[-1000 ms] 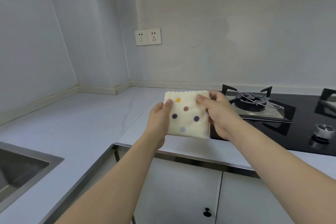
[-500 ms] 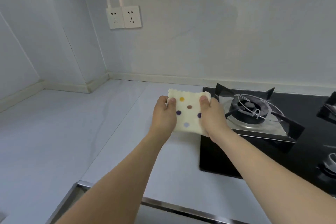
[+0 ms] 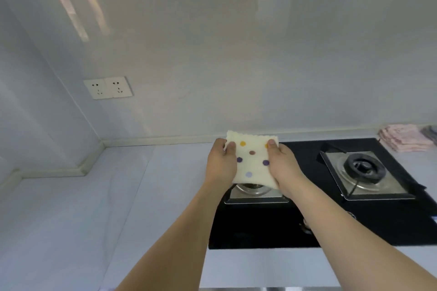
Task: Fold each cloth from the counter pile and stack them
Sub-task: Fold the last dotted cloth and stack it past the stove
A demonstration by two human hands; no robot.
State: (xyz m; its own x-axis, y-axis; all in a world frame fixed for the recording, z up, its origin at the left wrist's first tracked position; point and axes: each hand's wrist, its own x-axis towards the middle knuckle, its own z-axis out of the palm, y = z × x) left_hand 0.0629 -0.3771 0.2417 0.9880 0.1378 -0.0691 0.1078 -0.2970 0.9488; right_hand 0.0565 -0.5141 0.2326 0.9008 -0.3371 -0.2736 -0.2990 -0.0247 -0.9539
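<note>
So both my hands are on a folded cream cloth (image 3: 251, 160) with coloured polka dots, held up in the air over the near-left burner (image 3: 256, 192) of the black gas hob (image 3: 272, 227). My left hand (image 3: 221, 163) pinches the left edge, thumb on the front near the top corner and the other fingers curled behind where I can't see them. My right hand (image 3: 282, 165) does the same on the right edge, thumb tip sitting over an orange dot. The cloth hangs flat and pretty square, wavy edge at the top, and it blocks most of that burner, only the steel tray under it peeks out below.

The second burner (image 3: 364, 168) is off to the right, nothing on it. Past the hob's far right corner, a stack of folded pinkish cloths (image 3: 402, 139) sits on the white counter (image 3: 71, 220) by the wall, with something darker (image 3: 431, 132) beside it at the frame edge, too cut off to tell. Over on the left wall there's a double wall socket (image 3: 108, 87). My forearms cross over the front of the hob.
</note>
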